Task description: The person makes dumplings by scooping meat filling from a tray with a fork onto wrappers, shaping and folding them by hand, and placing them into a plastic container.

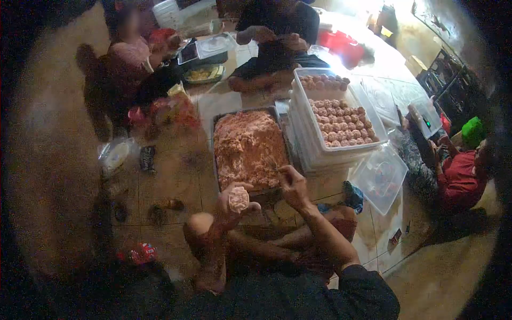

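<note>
A flattened pinkish lump of the mixture (239, 199) rests in my left hand (229, 207), its thumb out to the right. My right hand (294, 185) is closed at the near right corner of the tray, holding what looks like a thin fork whose tip touches the mixture. The dark rectangular tray (215, 160) is heaped with reddish minced mixture (248, 146). Right of it stands a stack of white plastic boxes (309, 154); the top one holds rows of round balls (344, 125).
Other people sit at the left (130, 58), at the far side (277, 26) and at the right (463, 176). Clear lids (380, 178) lie right of the stack. A plastic bag (116, 156) and a red packet (141, 253) are on the floor at left.
</note>
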Demonstrator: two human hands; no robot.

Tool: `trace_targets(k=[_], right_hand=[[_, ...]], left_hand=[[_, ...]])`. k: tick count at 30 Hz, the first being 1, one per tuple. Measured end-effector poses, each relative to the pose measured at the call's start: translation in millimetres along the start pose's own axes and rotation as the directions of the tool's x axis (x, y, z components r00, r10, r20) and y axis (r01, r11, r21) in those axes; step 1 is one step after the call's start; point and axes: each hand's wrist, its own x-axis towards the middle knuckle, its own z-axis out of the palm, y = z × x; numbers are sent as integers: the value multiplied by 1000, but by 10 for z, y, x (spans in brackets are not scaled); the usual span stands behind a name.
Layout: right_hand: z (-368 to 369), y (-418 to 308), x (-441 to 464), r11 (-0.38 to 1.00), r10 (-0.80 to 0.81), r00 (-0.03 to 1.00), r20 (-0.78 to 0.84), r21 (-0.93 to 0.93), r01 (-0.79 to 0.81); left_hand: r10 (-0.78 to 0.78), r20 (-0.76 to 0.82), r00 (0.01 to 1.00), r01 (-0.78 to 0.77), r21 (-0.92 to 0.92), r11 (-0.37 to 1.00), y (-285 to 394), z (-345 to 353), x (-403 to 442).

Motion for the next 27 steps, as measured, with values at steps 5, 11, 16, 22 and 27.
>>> trace_targets(k=[5, 11, 16, 22, 27], right_hand=[[14, 246, 80, 981, -91, 994, -58, -177, 79], [154, 412, 548, 882, -165, 985, 49, -440, 170], [-109, 406, 566, 767, -125, 980, 158, -610, 196], [-319, 188, 256, 878, -181, 979, 97, -434, 205], [-167, 171, -49, 990, -142, 989, 30, 18, 142]], left_hand=[[40, -96, 995, -31, 96, 995, -24, -179, -5], [56, -102, 993, -42, 135, 990, 13, -204, -43], [65, -127, 990, -42, 174, 984, 57, -234, -184], [61, -155, 986, -15, 285, 958, -119, -298, 25], [86, -176, 981, -15, 369, 929, -233, -282, 129]])
